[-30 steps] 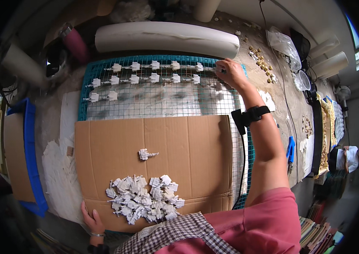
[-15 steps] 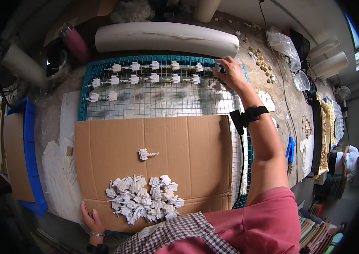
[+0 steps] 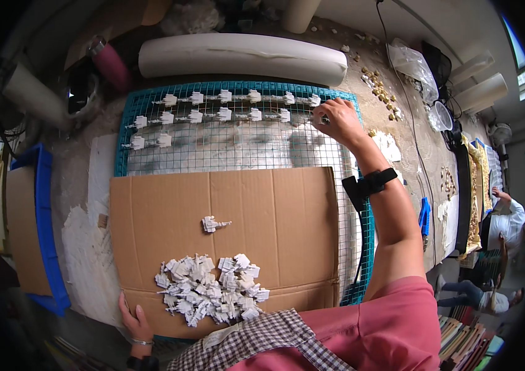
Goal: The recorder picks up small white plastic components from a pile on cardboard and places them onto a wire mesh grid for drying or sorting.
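My right hand [image 3: 339,121] reaches over the far right of a teal wire-grid rack [image 3: 237,154]. Its fingertips are pinched at the end of the second row, with a pale bit, apparently a small white piece [image 3: 324,119], between them. Small white jagged pieces [image 3: 254,96] lie in rows along the grid; the third row has two at its left end. A brown cardboard sheet [image 3: 275,229] covers the near part of the rack. My left hand [image 3: 135,320] grips its near left corner. On the cardboard lie a heap of white pieces [image 3: 213,287] and one single piece [image 3: 213,224].
A thick white roll [image 3: 244,55] lies behind the rack, with a pink bottle [image 3: 109,63] to its left. A blue crate [image 3: 44,216] stands at left. Small brownish lumps [image 3: 383,93] and a cable lie at right. Other people [image 3: 513,222] are at far right.
My right hand has moved a little nearer, from the far row to the second row. A white piece now rests at the far row's right end. My left hand stays put.
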Demonstrator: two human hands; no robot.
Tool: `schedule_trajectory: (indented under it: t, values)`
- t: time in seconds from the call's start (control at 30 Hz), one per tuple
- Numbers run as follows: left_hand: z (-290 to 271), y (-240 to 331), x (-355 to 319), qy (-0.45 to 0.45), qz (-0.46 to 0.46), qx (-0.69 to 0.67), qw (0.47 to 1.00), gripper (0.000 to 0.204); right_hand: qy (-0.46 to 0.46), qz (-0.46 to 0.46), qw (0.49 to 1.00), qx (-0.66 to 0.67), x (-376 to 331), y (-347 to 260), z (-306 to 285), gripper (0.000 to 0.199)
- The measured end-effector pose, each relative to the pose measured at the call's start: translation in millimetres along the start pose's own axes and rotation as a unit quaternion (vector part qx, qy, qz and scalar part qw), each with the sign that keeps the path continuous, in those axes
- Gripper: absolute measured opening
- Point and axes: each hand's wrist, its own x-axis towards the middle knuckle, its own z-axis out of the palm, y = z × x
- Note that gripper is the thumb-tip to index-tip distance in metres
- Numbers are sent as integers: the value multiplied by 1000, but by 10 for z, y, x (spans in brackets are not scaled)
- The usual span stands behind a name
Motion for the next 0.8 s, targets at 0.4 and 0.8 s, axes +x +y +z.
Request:
schedule_trajectory:
  t: [0.4,0.8]
  values:
    - [5,-61,-11,11,18,9,1000,53,25,-49,998,-1,272,-534,96,36]
    - [-8,-31,12,11,19,-1,1000,53,12,-24,1000,15,256,-471,165,21]
